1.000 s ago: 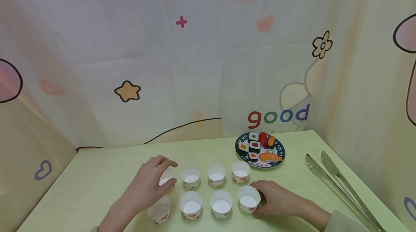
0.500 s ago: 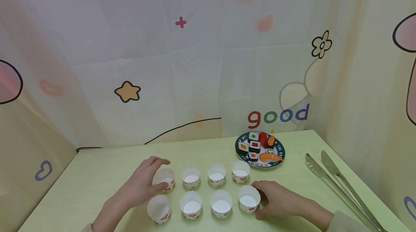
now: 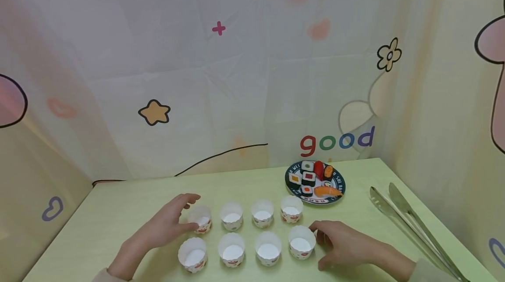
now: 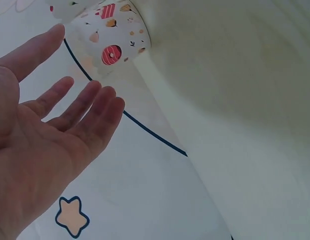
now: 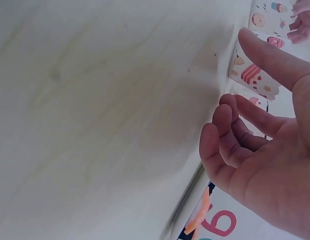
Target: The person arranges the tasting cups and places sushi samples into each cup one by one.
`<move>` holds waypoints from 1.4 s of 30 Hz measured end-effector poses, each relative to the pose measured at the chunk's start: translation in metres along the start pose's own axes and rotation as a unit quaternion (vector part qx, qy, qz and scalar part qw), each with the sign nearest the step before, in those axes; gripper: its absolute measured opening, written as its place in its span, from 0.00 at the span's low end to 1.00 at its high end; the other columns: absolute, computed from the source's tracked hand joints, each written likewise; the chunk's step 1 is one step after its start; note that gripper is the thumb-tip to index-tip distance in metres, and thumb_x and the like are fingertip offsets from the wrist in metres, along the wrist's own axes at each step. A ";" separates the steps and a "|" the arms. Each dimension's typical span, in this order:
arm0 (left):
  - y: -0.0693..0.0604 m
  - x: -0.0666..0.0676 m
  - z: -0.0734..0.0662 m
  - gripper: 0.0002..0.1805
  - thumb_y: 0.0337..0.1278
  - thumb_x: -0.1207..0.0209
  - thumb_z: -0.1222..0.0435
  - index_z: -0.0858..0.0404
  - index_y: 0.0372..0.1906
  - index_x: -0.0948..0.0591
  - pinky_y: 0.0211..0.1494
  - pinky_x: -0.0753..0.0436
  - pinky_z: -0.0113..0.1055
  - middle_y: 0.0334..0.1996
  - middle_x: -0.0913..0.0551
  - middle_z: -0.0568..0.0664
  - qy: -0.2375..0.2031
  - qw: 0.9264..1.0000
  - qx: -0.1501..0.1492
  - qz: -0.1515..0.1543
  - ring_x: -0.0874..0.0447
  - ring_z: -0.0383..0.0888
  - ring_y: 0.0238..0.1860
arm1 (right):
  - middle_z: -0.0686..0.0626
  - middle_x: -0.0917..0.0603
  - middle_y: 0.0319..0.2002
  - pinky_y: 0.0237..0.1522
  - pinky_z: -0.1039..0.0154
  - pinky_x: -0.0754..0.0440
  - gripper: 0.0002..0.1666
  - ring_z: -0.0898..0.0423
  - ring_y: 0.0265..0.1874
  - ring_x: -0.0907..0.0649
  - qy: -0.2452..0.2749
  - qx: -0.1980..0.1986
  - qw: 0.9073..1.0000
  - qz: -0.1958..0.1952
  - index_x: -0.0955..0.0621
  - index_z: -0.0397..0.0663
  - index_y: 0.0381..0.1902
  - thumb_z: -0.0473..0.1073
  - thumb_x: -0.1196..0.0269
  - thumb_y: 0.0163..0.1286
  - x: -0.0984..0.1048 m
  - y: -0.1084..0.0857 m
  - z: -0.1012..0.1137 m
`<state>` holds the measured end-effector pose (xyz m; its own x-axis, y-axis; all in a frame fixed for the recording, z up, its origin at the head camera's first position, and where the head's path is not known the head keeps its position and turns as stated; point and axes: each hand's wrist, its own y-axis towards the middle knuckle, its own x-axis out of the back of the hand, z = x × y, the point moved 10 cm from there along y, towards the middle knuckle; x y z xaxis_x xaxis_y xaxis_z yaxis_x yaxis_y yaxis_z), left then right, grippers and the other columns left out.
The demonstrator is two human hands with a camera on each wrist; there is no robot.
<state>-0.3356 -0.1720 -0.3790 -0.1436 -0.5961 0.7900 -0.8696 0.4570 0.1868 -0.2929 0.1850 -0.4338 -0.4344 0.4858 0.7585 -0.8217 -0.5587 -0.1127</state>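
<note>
Compared with half a second ago, the left hand (image 3: 165, 224) has shifted left from the far-left paper baking cup (image 3: 203, 217), and the right hand (image 3: 345, 243) has moved right from the near-right paper baking cup (image 3: 301, 243). Both grips are released, with fingers loosely curved and holding nothing; whether the left thumb still touches its cup, I cannot tell. All eight cups stand upright, mouths up, in two rows of four running left to right, nearer than the sushi plate (image 3: 340, 181) at far right.
</note>
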 end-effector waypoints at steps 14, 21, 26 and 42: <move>0.004 -0.012 0.027 0.36 0.49 0.23 0.68 0.70 0.63 0.27 0.54 0.21 0.55 0.54 0.20 0.58 -0.032 0.999 0.025 0.032 0.21 0.59 0.55 | 0.50 0.23 0.38 0.36 0.60 0.25 0.37 0.51 0.36 0.25 -0.005 -0.034 0.999 -0.006 0.23 0.41 0.58 0.40 0.19 0.52 0.027 -0.022 -0.009; 0.007 -0.021 0.034 0.38 0.47 0.22 0.67 0.68 0.64 0.28 0.48 0.19 0.47 0.51 0.21 0.54 -0.036 0.998 0.012 0.052 0.20 0.54 0.51 | 0.51 0.22 0.38 0.37 0.59 0.24 0.35 0.51 0.36 0.24 -0.035 -0.059 0.997 -0.033 0.22 0.40 0.57 0.44 0.20 0.55 0.044 -0.033 -0.024; 0.010 -0.023 0.035 0.38 0.48 0.21 0.64 0.66 0.63 0.28 0.48 0.20 0.47 0.52 0.21 0.53 -0.032 0.998 0.000 0.060 0.21 0.54 0.52 | 0.51 0.21 0.37 0.36 0.58 0.23 0.32 0.53 0.34 0.24 -0.050 -0.096 0.992 -0.060 0.21 0.41 0.55 0.46 0.21 0.57 0.057 -0.041 -0.037; 0.017 -0.031 0.046 0.37 0.48 0.21 0.62 0.64 0.62 0.26 0.54 0.24 0.47 0.52 0.21 0.48 -0.056 0.994 0.019 0.091 0.24 0.51 0.52 | 0.48 0.19 0.37 0.34 0.56 0.22 0.30 0.54 0.32 0.22 -0.121 -0.120 0.975 -0.144 0.21 0.34 0.51 0.47 0.23 0.60 0.093 -0.067 -0.057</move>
<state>-0.3672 -0.1761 -0.4268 -0.3511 -0.5762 0.7380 -0.8406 0.5412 0.0227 -0.2993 0.3055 -0.3922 -0.0970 0.4101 0.9068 -0.9720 -0.2348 0.0022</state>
